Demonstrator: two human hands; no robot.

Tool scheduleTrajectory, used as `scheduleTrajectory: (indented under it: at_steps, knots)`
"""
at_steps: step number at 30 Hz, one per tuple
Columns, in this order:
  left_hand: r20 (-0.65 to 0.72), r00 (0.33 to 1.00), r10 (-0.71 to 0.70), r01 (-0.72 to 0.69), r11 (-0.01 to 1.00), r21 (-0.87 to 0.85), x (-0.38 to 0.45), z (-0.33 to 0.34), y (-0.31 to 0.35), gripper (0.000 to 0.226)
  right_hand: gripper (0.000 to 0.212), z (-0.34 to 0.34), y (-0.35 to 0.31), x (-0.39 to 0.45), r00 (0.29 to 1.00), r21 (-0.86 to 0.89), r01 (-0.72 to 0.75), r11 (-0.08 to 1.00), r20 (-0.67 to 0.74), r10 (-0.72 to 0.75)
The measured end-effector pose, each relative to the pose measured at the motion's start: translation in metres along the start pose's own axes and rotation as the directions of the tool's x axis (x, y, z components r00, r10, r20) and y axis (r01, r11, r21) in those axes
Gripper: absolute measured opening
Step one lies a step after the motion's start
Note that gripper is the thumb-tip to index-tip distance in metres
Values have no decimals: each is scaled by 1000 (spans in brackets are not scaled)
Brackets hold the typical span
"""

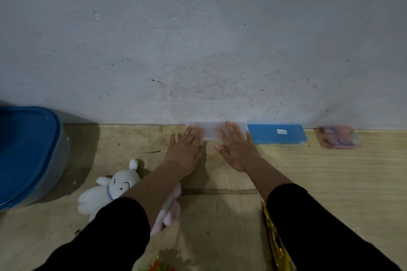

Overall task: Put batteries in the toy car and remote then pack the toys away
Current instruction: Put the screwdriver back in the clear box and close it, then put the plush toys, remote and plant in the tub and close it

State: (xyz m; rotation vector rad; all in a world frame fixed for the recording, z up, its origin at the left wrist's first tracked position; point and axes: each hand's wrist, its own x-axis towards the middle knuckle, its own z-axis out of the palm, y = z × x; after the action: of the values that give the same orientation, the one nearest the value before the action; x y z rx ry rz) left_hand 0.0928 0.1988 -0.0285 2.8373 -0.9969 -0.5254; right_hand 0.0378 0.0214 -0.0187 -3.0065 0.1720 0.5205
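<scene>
Both hands, left hand (185, 149) and right hand (236, 149), lay flat with straight fingers on the translucent box (212, 130) at twelve o'clock, its long axis running nine-to-three along the wall (198, 39).

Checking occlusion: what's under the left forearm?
Under the left forearm lie a white plush toy and a pink plush toy. The arm hides most of the pink one.

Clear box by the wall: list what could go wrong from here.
1. Both hands, left and right, lie flat with straight fingers on the clear box, gripping nothing; a push could slide it into the blue box beside it.
2. The white plush and pink plush lie under the left forearm and could get dragged as it pulls back.
</scene>
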Motion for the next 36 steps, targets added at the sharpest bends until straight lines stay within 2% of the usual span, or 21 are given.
scheduleTrajectory:
  at_steps: [3,9,17,22,26,29,33,36]
  knots:
    - [-44,998,-46,46,999,-5,-4,-10,1,68,63,-9,-2,-8,995,8,-8,1000,-97,9]
    - [-156,983,-96,97,995,-2,-40,-45,8,68,66,-38,-8,-40,982,3,21,1000,-190,-20]
    - [-264,944,-198,219,974,52,-149,-72,4,72,64,-77,-45,-96,963,-39,136,990,-230,-142]
    - [-274,909,-313,333,943,28,-228,-80,-24,72,64,-84,-108,-122,929,-26,285,958,-238,-283]
    - [-293,857,-424,446,895,8,-281,-82,-58,73,63,-87,-173,-134,882,-71,403,912,-237,-408]
    - [-260,834,-487,502,865,-7,-310,-80,-89,77,64,-83,-221,-134,851,-88,467,880,-225,-475]
    - [-240,833,-499,518,855,21,-329,-70,-146,84,67,-71,-281,-118,831,-124,507,853,-192,-522]
    - [-190,850,-492,504,863,19,-329,-66,-192,87,70,-58,-324,-100,848,-141,487,862,-157,-506]
